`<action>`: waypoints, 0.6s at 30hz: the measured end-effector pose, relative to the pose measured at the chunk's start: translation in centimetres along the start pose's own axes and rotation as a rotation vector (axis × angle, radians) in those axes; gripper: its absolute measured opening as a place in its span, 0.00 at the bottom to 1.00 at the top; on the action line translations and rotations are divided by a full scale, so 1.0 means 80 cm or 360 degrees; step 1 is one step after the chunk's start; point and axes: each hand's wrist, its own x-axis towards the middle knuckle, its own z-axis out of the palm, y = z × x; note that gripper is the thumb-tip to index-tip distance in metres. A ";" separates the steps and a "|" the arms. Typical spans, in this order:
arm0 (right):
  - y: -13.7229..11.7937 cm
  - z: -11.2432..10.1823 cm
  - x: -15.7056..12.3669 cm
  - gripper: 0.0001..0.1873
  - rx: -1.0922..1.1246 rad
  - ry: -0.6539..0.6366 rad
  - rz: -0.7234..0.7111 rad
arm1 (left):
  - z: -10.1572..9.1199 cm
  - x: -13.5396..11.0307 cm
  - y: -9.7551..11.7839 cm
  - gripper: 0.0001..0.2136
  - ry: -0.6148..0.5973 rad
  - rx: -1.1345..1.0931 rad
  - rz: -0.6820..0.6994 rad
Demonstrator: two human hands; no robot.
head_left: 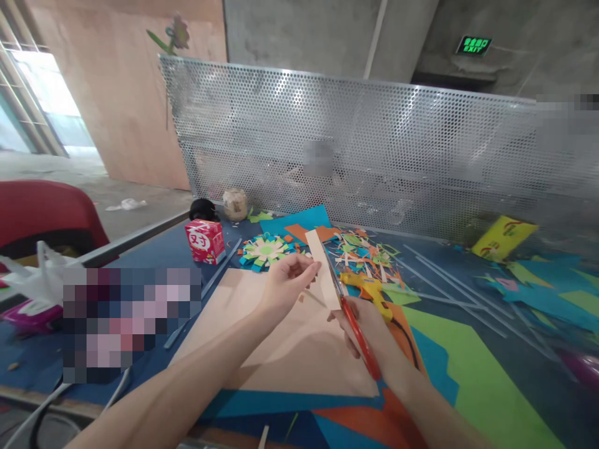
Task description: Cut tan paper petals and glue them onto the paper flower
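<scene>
My right hand (362, 330) is closed around red-handled scissors (360, 346). Their metal blades point away from me, along the right edge of a cream paper strip (325, 277). At the strip's left edge, my left hand (292, 277) has its thumb and fingers pinched together on the paper. The strip's near end lies by my right fingers. Below both hands spreads a large cream paper sheet (243, 349). A yellow glue gun (369, 288) rests just right of the scissors, and a fringed paper flower (266, 251) in green, cream and blue lies beyond my left hand.
Colourful paper scraps (365, 249) are heaped behind the glue gun. Clear glue sticks (449, 280) and a yellow packet (504, 238) are at right. Green sheets (472, 368) lie near my right arm. A red box (206, 241) stands left, before a perforated metal screen (374, 149).
</scene>
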 end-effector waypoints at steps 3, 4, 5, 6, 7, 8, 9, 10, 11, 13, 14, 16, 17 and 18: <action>0.000 0.001 0.000 0.14 0.0026 -0.0005 0.0016 | 0.000 0.001 0.002 0.07 0.0014 0.0015 -0.0011; -0.001 0.001 0.000 0.14 0.0034 -0.0010 0.0016 | 0.000 0.001 0.003 0.07 0.0016 0.0015 -0.0016; -0.001 0.001 0.000 0.14 0.0036 -0.0021 0.0012 | -0.001 0.001 0.003 0.07 0.0017 0.0009 -0.0022; -0.001 0.001 0.001 0.15 0.0034 -0.0034 0.0004 | -0.001 0.001 0.004 0.07 0.0016 -0.0006 -0.0029; 0.000 0.001 0.001 0.15 0.0026 -0.0052 -0.0009 | -0.001 0.002 0.004 0.07 0.0012 -0.0025 -0.0038; 0.000 0.001 0.002 0.16 0.0011 -0.0069 -0.0022 | -0.001 0.002 0.003 0.07 0.0008 -0.0047 -0.0048; 0.001 0.000 0.002 0.17 -0.0009 -0.0086 -0.0037 | -0.001 0.002 0.003 0.07 0.0000 -0.0069 -0.0059; 0.002 0.000 0.003 0.17 -0.0024 -0.0091 -0.0050 | -0.001 0.002 0.002 0.07 -0.0011 -0.0090 -0.0068; 0.003 0.000 0.004 0.17 -0.0028 -0.0091 -0.0059 | -0.001 0.002 0.001 0.07 -0.0023 -0.0106 -0.0076; 0.006 -0.001 0.006 0.17 -0.0028 -0.0082 -0.0066 | -0.001 0.002 0.000 0.08 -0.0044 -0.0124 -0.0090; 0.007 -0.001 0.007 0.17 -0.0021 -0.0077 -0.0066 | -0.001 0.002 0.000 0.08 -0.0049 -0.0129 -0.0093; 0.011 -0.001 0.009 0.16 -0.0005 -0.0078 -0.0065 | -0.001 0.002 0.000 0.08 -0.0055 -0.0129 -0.0096; 0.012 -0.001 0.011 0.16 0.0002 -0.0079 -0.0065 | -0.001 0.002 0.000 0.08 -0.0055 -0.0129 -0.0098; 0.014 0.000 0.011 0.16 0.0008 -0.0079 -0.0065 | -0.001 0.002 0.001 0.08 -0.0053 -0.0131 -0.0102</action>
